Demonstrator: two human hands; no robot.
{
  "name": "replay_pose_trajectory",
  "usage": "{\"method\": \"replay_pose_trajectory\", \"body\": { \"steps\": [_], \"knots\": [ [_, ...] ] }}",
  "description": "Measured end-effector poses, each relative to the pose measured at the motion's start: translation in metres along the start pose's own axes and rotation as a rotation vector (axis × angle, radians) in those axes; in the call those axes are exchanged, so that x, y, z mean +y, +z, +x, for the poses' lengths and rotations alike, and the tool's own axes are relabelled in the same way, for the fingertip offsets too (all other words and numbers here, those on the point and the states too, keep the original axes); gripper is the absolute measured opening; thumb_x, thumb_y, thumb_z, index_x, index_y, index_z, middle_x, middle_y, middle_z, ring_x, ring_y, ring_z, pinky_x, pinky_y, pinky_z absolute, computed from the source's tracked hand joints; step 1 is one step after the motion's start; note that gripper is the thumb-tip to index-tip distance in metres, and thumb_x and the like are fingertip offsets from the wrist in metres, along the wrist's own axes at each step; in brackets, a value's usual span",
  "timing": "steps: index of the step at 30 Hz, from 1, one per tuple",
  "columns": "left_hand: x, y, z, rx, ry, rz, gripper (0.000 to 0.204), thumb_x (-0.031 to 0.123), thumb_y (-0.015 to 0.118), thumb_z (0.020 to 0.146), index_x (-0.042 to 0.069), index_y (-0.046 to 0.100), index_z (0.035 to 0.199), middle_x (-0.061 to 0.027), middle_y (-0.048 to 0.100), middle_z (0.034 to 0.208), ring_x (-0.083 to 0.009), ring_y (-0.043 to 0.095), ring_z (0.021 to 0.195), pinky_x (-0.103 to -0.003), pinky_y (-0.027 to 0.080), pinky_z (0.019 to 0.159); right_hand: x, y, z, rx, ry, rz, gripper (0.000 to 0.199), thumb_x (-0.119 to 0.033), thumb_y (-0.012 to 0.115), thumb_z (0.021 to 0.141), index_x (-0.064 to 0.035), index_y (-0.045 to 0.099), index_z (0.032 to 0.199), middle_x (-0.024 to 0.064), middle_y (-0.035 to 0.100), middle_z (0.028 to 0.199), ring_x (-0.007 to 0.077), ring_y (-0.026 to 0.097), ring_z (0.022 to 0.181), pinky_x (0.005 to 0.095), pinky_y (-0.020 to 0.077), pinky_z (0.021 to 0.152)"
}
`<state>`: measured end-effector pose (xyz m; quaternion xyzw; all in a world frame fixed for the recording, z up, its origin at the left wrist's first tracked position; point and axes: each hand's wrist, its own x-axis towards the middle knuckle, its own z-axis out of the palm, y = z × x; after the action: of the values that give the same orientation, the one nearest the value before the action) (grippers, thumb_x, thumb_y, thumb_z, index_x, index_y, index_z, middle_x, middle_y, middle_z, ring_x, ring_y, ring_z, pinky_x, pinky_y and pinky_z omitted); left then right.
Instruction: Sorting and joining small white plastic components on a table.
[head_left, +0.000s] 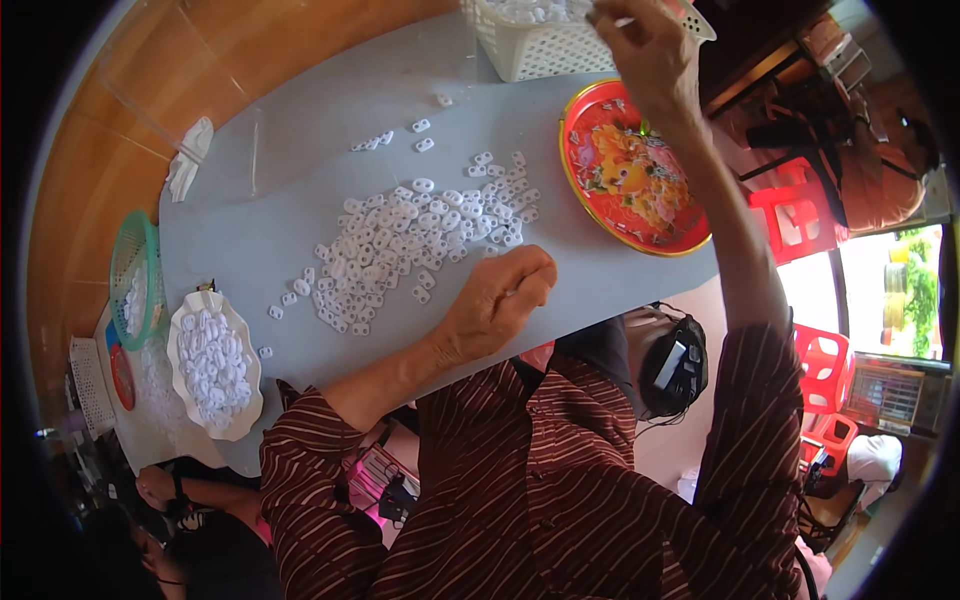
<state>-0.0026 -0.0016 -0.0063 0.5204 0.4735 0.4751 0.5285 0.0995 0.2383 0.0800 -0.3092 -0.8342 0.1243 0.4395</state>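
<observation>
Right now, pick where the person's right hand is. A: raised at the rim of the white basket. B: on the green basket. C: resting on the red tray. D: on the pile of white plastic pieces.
A: the right hand is lifted to the rim of the white basket, beyond the red tray, while the left hand lies by the white pieces.

Bare surface point(300, 120) is lying open left of the white basket point(540, 45); scattered white pieces point(400, 240) and the red tray point(630, 170) are crowding the middle.
</observation>
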Motion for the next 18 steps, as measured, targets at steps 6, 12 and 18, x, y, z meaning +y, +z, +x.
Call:
{"method": "replay_pose_trajectory", "body": {
  "steps": [6,12,18],
  "knots": [
    [0.002,-0.002,0.0,0.043,0.069,0.076,0.028,0.026,0.045,0.094,0.001,0.054,0.085,-0.0043,0.051,0.07,-0.0126,0.048,0.067,-0.027,0.04,0.064,-0.043,0.058,-0.065,-0.423,-0.14,0.188,0.01,-0.008,0.06,0.078,-0.0032,0.066,0.084,0.0154,0.066,0.079,0.0316,0.064,0.072,0.0392,0.0515,0.067],
    [0.003,0.0,0.002,0.047,0.045,0.079,0.023,0.02,0.047,0.092,-0.002,0.053,0.088,-0.0112,0.05,0.073,-0.021,0.05,0.065,-0.032,0.043,0.064,-0.028,0.077,-0.066,-0.606,-0.12,0.035,0.009,-0.005,0.059,0.076,0.0002,0.063,0.082,0.0149,0.063,0.074,0.032,0.062,0.074,0.04,0.0491,0.068],
    [-0.002,0.002,0.002,0.045,0.051,0.075,0.024,0.022,0.047,0.093,-0.001,0.053,0.089,-0.011,0.051,0.075,-0.0207,0.05,0.066,-0.031,0.043,0.065,-0.031,0.079,-0.059,-0.752,-0.08,0.02,0.009,-0.004,0.059,0.075,0.0008,0.063,0.081,0.0159,0.063,0.073,0.0314,0.062,0.073,0.0393,0.0491,0.068]
  ]
}}
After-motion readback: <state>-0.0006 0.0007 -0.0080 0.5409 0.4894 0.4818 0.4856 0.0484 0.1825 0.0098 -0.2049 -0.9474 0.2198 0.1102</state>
